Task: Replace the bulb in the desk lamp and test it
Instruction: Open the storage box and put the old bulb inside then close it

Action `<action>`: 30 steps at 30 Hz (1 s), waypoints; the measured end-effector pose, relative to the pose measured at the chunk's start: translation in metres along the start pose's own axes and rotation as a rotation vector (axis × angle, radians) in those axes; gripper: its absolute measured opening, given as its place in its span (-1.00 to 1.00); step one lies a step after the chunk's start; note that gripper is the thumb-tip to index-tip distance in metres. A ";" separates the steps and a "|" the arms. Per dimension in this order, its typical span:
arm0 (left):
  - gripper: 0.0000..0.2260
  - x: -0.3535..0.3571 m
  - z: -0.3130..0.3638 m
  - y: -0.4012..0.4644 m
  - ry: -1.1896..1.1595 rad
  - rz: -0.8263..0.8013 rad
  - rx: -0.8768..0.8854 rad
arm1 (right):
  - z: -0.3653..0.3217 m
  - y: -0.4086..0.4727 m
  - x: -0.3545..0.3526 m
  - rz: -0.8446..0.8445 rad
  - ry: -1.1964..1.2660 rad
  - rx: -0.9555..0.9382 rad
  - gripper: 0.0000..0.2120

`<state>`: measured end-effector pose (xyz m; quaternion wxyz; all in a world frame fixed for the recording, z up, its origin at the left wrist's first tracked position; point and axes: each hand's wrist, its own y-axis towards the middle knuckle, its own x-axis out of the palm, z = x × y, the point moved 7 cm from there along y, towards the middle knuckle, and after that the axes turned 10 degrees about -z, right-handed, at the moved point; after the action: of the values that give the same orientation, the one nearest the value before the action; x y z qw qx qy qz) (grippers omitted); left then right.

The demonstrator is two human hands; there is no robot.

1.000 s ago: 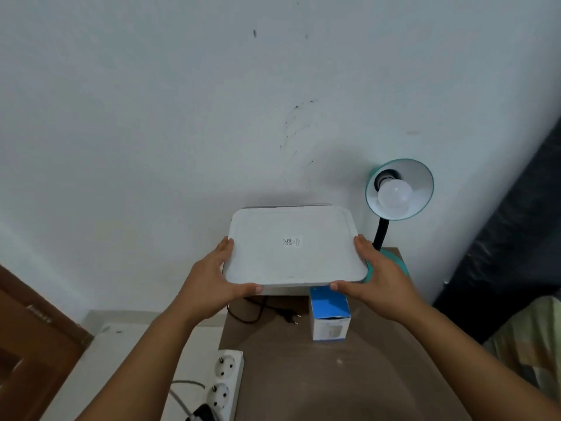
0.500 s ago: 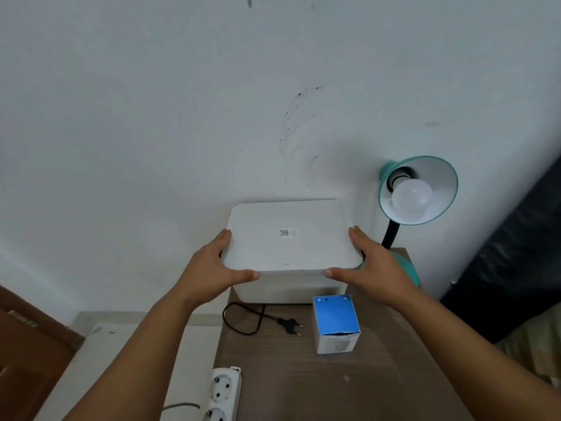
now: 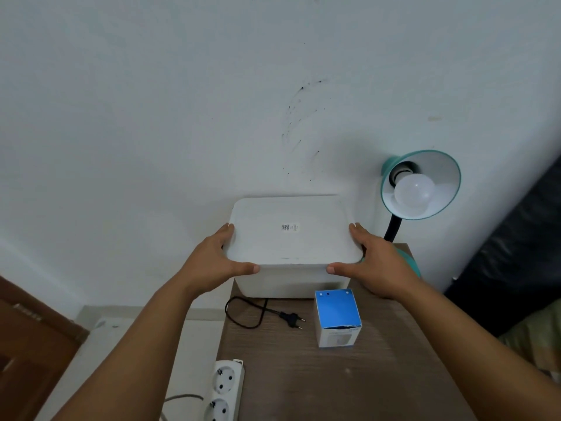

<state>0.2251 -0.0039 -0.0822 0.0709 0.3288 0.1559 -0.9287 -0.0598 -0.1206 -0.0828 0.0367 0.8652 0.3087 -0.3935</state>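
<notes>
A teal desk lamp (image 3: 443, 165) stands at the back right of the brown table (image 3: 303, 375), its shade tilted toward me with a white bulb (image 3: 414, 191) screwed in. Its black plug (image 3: 293, 319) and cord lie loose on the table. A blue and white bulb box (image 3: 337, 317) stands upright in front. My left hand (image 3: 218, 262) and my right hand (image 3: 379, 262) grip the two sides of the white lid (image 3: 291, 232), which sits on a white bin (image 3: 288, 284) against the wall.
A white power strip (image 3: 224, 390) with a grey cable lies at the table's left edge. A brown wooden door (image 3: 27, 344) is at the lower left. Dark fabric (image 3: 516, 244) hangs to the right of the table.
The lid has come down from a raised position onto the white bin, with both hands still on its sides. My view has tilted, so the plug and cord now show.
</notes>
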 end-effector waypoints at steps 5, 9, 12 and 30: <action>0.05 0.001 0.002 0.000 -0.005 -0.002 -0.003 | -0.003 -0.001 0.000 -0.023 -0.100 0.019 0.07; 0.04 0.003 0.002 -0.001 -0.014 -0.002 0.005 | -0.002 -0.003 0.000 -0.029 -0.112 0.022 0.05; 0.03 0.005 0.003 -0.001 -0.046 -0.007 0.013 | -0.002 -0.004 0.001 -0.018 -0.094 0.021 0.06; -0.10 0.005 -0.013 -0.001 -0.141 0.009 -0.030 | -0.004 0.005 0.005 -0.036 -0.130 0.028 0.02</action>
<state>0.2288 0.0007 -0.0943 0.0908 0.2623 0.1632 -0.9468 -0.0519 -0.1207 -0.0851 0.0375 0.8327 0.3154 -0.4536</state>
